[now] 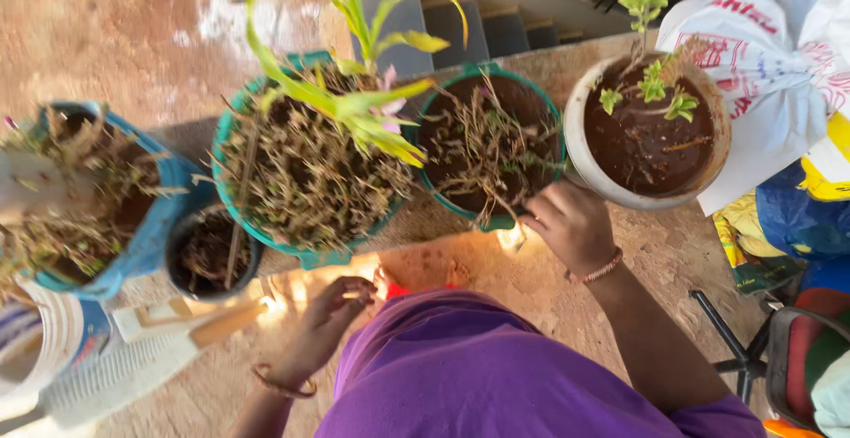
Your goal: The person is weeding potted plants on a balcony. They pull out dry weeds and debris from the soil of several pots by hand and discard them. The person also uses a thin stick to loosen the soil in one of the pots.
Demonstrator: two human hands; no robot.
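Observation:
My right hand [574,224] grips the near rim of a teal pot [490,141] filled with dark soil and dry roots. My left hand [329,318] hangs low by my purple shirt, fingers curled near a small red thing [396,289]; whether it holds anything I cannot tell. Left of the teal pot stands a larger teal pot [305,168] with dry stems and long green leaves.
A white pot [651,128] with wet soil and small green sprouts stands at right beside a white printed sack [779,57]. At left are a blue pot [97,194], a small black pot [211,252], and a white bucket [35,341]. Chair legs [739,349] stand lower right.

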